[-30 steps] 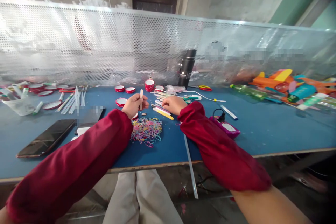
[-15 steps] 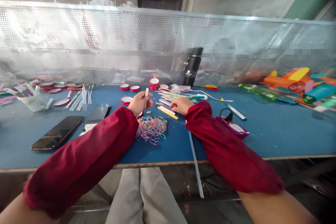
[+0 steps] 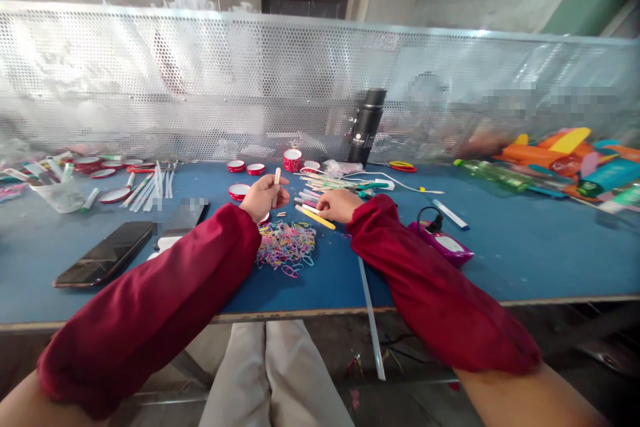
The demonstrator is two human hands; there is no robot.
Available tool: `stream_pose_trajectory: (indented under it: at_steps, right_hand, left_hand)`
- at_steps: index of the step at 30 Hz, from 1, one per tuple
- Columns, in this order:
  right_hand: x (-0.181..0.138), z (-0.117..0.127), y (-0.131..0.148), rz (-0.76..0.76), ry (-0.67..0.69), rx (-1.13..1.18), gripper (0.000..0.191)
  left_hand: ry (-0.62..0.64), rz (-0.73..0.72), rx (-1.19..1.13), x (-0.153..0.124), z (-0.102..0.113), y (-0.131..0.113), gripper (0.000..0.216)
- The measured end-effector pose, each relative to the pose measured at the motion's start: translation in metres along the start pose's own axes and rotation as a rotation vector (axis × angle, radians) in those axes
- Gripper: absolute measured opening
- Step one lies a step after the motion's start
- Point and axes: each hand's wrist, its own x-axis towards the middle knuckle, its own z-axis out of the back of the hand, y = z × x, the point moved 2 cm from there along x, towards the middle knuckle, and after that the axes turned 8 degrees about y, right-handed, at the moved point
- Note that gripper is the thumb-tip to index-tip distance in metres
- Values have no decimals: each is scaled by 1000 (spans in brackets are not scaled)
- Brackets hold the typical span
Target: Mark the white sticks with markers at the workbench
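Observation:
A short, pale, flat-looking stick (image 3: 277, 176) stands upright in the pinched fingers of my left hand (image 3: 265, 196). To the right, my right hand (image 3: 342, 205) is low over a small row of coloured sticks (image 3: 306, 199). Its bent fingertips pinch the end of a white stick (image 3: 311, 209) lying in that row. A yellow stick (image 3: 324, 221) lies just in front of those fingers. Between my hands and me spreads a heap of small coloured rubber bands (image 3: 287, 245). Two tiny pale pieces (image 3: 281, 214) rest behind the heap.
A black flask (image 3: 368, 127) stands by the perforated metal screen (image 3: 300, 80). Round red tins (image 3: 293, 159) sit at the back. On the left are a phone (image 3: 105, 253) and a cup of pens (image 3: 60, 195); on the right, a purple box (image 3: 445, 245) with a plug.
My right hand has shifted slightly left and nearer to me, onto the white stick. The left hand keeps the pale stick upright, nearly still.

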Motion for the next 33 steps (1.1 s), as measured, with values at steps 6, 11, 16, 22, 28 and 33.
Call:
stream_pose_trajectory:
  at_steps: [6,11,16,22,28,33]
  right_hand:
    - [-3,3,1,-13,-80,-5,5]
    - [-9,17,3,105,-237,170,16]
    - [-13,24,11,291,-302,555,22]
    - [-13,24,18,242,-338,920,30]
    - [-9,4,30,262,-101,1266,33]
    - [-5,-4,37,283,-59,1294,35]
  left_hand:
    - [-55,18,13,0,0,-1,17]
    - [-153,-58,173,7,12,4,10]
    - [-88,-127,438,14,20,13,24]
    - [30,-96,720,8,16,11,36]
    - [132,-136,767,2,6,8,31]
    - [155,-177,863,-3,1,5,29]
